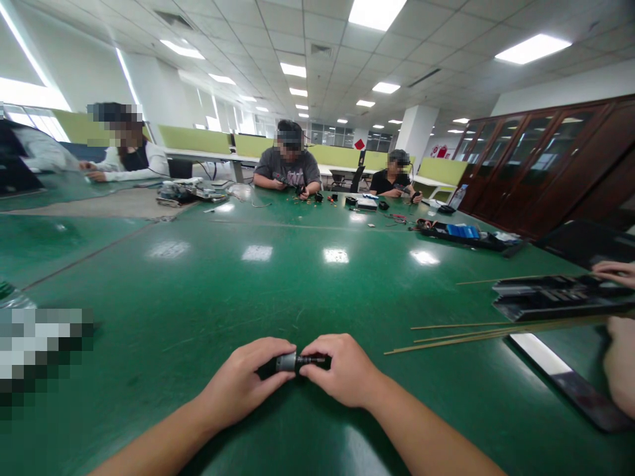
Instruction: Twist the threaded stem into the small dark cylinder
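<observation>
Nearest the camera, left forearm point(159, 433) and right forearm point(431, 430) enter from 7 and 5 o'clock, meeting at a small grey-and-black cylindrical piece point(286, 361) at 6 o'clock, above the green tabletop point(278, 297). Its long axis runs roughly 9 to 3, nearly level across the view. Grey body lies between the left hand point(238, 380) fingers, thumb and forefinger clamped on it. A thin shaft point(315, 360) points to 3, into the hollow of the right hand point(350, 370), whose thumb and forefinger pinch the narrow section where shaft meets body. Neither hand is nearer; the piece bridges both, body toward the left palm, shaft toward the right. Thin rods point(451, 338) lie well apart, toward 3 o'clock, near another person's hand point(620, 363). Exact contact under the right fingertips is hard to tell.
</observation>
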{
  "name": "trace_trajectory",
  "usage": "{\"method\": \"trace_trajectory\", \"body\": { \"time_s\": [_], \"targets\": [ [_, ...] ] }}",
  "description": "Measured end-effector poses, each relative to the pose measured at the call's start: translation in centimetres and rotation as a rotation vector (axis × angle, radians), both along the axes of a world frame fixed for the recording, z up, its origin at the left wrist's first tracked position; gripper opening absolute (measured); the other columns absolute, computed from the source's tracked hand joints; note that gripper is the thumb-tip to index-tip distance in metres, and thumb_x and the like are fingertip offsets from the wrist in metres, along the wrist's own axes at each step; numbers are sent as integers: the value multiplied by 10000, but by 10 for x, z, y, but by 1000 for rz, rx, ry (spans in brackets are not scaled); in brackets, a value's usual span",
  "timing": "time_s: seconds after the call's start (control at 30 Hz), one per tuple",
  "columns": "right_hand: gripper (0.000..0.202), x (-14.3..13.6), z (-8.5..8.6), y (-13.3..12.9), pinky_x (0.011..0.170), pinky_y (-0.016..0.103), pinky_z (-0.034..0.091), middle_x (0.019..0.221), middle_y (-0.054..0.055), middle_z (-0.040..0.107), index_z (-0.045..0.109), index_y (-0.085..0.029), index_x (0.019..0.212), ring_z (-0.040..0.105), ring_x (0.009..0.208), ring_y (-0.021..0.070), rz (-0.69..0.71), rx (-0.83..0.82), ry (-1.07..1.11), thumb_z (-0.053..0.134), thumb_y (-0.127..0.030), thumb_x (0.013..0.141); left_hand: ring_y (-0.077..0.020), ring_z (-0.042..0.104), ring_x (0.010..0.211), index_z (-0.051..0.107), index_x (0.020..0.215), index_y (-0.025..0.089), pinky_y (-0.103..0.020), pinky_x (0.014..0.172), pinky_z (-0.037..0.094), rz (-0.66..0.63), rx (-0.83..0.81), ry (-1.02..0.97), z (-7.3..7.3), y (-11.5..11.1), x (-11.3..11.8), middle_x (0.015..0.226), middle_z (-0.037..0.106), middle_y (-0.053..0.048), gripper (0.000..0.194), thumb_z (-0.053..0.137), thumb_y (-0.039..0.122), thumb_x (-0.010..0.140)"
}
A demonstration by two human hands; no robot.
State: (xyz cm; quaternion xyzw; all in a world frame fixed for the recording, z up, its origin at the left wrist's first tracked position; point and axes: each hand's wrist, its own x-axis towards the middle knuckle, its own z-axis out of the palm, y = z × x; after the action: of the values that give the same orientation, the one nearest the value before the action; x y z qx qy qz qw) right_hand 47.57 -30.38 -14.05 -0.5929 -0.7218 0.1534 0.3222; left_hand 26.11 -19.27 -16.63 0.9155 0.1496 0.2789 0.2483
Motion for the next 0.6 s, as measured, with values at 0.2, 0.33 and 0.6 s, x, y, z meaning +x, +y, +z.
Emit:
{"method": "trace_trajectory", "body": {
  "time_s": [0.2, 0.33, 0.6],
  "targets": [
    [158, 0, 3, -1, 745, 264, 447, 899, 4, 743, 751, -251, 1002, 661, 819, 166, -2, -7, -23, 698, -298, 860, -210, 681, 1034, 633, 1182, 243, -336, 921, 566, 4, 12, -8, 3, 0, 0, 1120, 711, -73, 296, 669, 291, 892],
    [151, -1, 4, -1, 746, 265, 448, 898, 5, 745, 751, -252, 995, 664, 818, 170, -3, -15, -27, 697, -298, 861, -213, 684, 1030, 634, 1179, 245, -339, 922, 567, 7, 13, -1, 4, -1, 0, 1120, 714, -73, 299, 676, 299, 888],
    [156, 1, 4, -1, 753, 266, 451, 895, 9, 744, 750, -247, 999, 664, 820, 172, -4, -5, -32, 694, -298, 862, -209, 679, 1038, 631, 1184, 246, -343, 931, 562, 7, 10, -2, 4, 0, 0, 1122, 708, -73, 297, 669, 285, 892]
  ]
}}
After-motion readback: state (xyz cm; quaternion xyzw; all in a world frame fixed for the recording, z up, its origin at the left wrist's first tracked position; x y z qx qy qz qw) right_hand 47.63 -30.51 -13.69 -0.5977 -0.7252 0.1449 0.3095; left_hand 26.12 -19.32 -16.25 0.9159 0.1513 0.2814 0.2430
